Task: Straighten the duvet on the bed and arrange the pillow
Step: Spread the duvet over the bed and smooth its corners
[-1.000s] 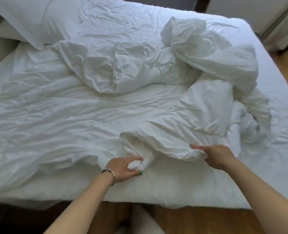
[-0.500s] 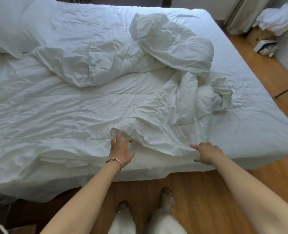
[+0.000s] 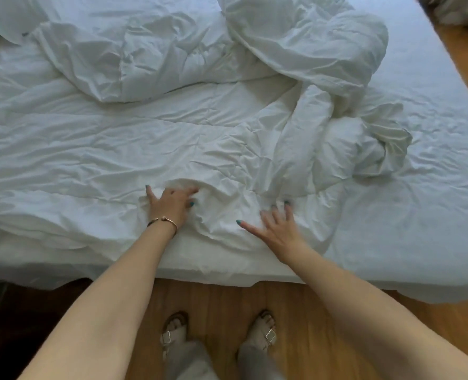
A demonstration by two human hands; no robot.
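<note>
- Head view, centre and upper right of frame: white duvet [image 3: 172,138], soft cotton, finely creased, flat at left, bunched into thick rolled folds at upper right, on the bed [image 3: 433,187].
- Upper left corner: pillow [image 3: 5,15], smooth white, partly cut off.
- Lower centre: left hand [image 3: 170,205], gold bangle [image 3: 163,221] at wrist, fingers curled into a duvet ridge, gripping it.
- Right of it: right hand [image 3: 278,229], fingers spread, blurred, over the wrinkled duvet, holding nothing.
- Bottom: wooden floor [image 3: 222,311], sandalled feet [image 3: 264,329].
</note>
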